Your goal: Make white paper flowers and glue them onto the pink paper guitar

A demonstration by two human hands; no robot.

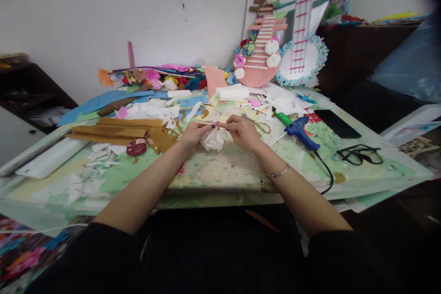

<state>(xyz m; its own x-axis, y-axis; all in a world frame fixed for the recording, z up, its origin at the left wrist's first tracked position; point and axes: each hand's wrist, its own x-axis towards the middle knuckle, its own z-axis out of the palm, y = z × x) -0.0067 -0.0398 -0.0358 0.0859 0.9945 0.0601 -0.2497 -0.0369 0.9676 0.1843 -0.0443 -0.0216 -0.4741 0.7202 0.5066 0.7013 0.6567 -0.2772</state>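
Note:
Over the middle of the table, a ruffled white paper flower (214, 139) hangs beneath my fingertips. My left hand (194, 138) is closed, its thumb and fingers pinching the flower at its top. From the other side my right hand (243, 133) meets it, fingers curled and fingertips pressed at the same spot. A thin pale strip or stick (206, 123) lies across the left fingers; its exact kind is too small to tell. Just beyond my right hand lie gold-handled scissors (262, 126), partly hidden by it.
To the right are a blue glue gun (300, 132) with a cord, a black phone (337, 123) and glasses (360, 154). Brown crepe paper (113, 131) and a dark red round object (136, 146) lie left. Paper-decorated instruments (263, 55) lean against the wall behind scraps and paper flowers.

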